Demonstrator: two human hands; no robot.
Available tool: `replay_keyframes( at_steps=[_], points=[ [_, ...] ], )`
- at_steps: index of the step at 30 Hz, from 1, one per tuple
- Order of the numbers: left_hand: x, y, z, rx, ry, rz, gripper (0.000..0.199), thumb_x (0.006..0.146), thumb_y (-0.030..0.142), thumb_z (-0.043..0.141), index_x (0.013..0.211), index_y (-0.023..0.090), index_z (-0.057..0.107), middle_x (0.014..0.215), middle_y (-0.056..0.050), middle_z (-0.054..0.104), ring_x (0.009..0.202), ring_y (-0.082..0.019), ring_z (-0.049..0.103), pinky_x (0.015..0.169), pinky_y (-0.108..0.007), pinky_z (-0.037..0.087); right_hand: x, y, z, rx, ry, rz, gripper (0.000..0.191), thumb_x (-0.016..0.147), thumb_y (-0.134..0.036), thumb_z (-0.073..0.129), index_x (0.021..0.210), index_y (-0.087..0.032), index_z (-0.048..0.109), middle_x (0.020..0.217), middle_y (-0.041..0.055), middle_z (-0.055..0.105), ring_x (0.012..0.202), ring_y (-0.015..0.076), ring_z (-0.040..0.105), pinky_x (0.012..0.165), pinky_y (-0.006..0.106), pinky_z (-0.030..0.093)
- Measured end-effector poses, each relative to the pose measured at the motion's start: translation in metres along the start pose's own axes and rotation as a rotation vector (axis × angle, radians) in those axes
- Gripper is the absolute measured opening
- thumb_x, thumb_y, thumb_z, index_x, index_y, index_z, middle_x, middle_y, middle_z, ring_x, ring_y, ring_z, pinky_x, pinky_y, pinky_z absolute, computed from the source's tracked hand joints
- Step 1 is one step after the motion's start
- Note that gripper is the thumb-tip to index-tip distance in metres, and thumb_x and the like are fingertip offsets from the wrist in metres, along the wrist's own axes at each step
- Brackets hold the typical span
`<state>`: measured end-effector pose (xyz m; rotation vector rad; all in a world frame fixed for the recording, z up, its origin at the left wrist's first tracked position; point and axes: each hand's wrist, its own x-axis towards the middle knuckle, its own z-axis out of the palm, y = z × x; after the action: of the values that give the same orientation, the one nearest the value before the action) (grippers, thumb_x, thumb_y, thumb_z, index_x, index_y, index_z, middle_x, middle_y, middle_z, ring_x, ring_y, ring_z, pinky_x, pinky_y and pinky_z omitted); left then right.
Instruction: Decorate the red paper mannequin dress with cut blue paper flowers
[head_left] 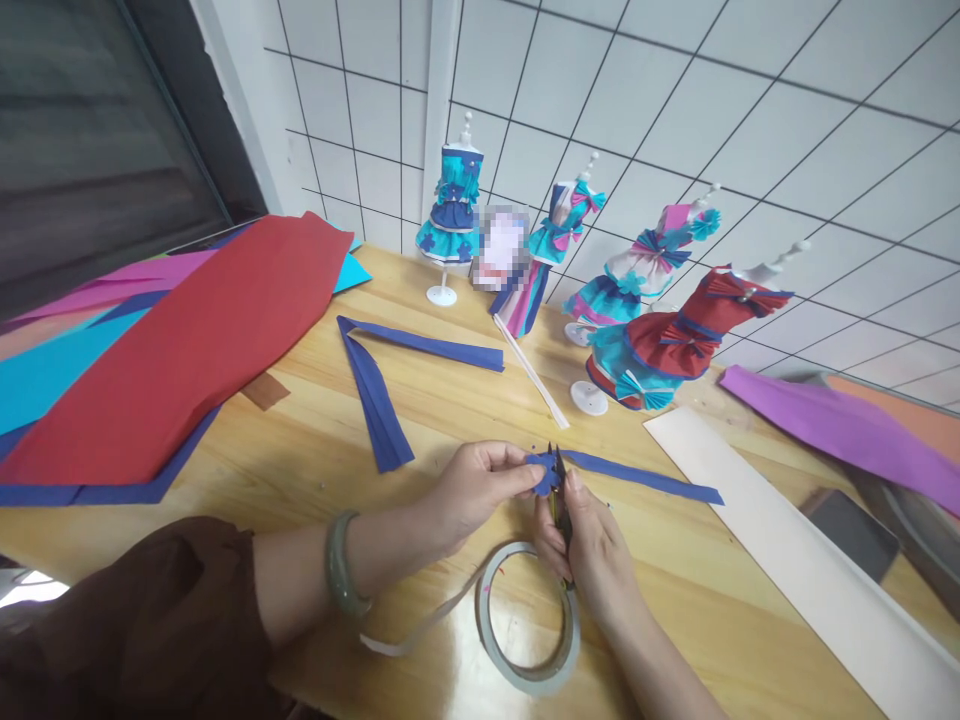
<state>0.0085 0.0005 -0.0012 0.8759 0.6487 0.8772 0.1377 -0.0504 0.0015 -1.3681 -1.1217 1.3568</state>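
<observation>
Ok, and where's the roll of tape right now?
In the head view, the roll of tape lies on the wooden table at the bottom, just right of centre, below the scissors in the right hand, its loose end trailing left.

Little squares blur the thing (501,248) between the two dress forms (459,190) on the left, so what it shows is too fuzzy to tell. The right hand (589,540) hides part of the scissors (560,505). The brown sleeve (165,625) and light blue sheet (67,367) run off the left edge. The long white board (780,550) gets cut off at the bottom. Tiny specks are too small to name.
</observation>
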Motion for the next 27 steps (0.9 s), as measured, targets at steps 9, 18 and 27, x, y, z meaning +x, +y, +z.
replay_keyframes(
  at_steps=[9,18,27],
  points=[
    [0.0002,0.0006,0.0002,0.007,-0.001,-0.004,0.015,0.073,0.027,0.064,0.070,0.012,0.063,0.068,-0.002,0.061,0.065,-0.010,0.053,0.069,-0.023,0.039,-0.0003,-0.0050,0.0034,0.037,0.014,0.017,0.047,0.087,-0.055,0.031,0.057,-0.019,0.037,0.040,-0.0088,0.028,0.030,0.0041,0.025,0.032,0.018,0.020],
    [-0.0004,0.0010,0.0013,-0.001,0.012,-0.028,0.016,0.070,0.028,0.066,0.071,0.012,0.063,0.070,-0.002,0.061,0.067,-0.010,0.053,0.069,-0.024,0.038,-0.0001,-0.0067,0.0056,0.042,0.039,0.023,0.046,0.085,-0.057,0.035,0.059,-0.020,0.036,0.038,-0.0095,0.028,0.030,0.0042,0.023,0.031,0.018,0.019],
    [0.0003,0.0039,-0.0006,0.009,0.020,-0.044,0.015,0.070,0.026,0.065,0.071,0.012,0.061,0.070,-0.002,0.060,0.067,-0.010,0.051,0.069,-0.024,0.037,0.0009,-0.0053,0.0020,0.101,0.027,0.047,0.053,0.086,-0.058,0.030,0.052,-0.019,0.039,0.038,-0.0076,0.029,0.030,0.0047,0.025,0.032,0.019,0.022]
  ],
)
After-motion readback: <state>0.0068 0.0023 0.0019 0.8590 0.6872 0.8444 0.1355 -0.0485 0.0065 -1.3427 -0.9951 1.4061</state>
